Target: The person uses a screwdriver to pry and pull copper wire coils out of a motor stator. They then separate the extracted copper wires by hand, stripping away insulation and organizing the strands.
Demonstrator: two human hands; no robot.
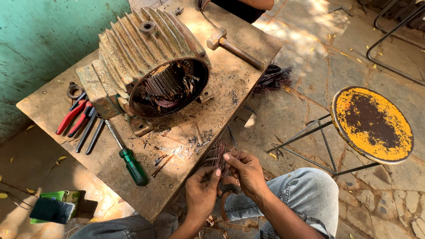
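Observation:
My left hand (201, 191) and my right hand (245, 170) are both closed on a small bundle of thin reddish copper wires (220, 156), held just off the near edge of the worn wooden table (53, 106). On the table lies a big rusty finned motor housing (148, 55) on its side, its open end facing me with dark windings (168, 86) still inside. Wire scraps (177, 152) litter the table in front of it.
A green-handled screwdriver (130, 163), red-handled pliers (73, 116) and dark tools lie at the table's left. A hammer (232, 46) rests at the far side. A tangle of wire (273, 77) hangs off the right edge. A yellow round stool (372, 124) stands right. Another person sits beyond the table.

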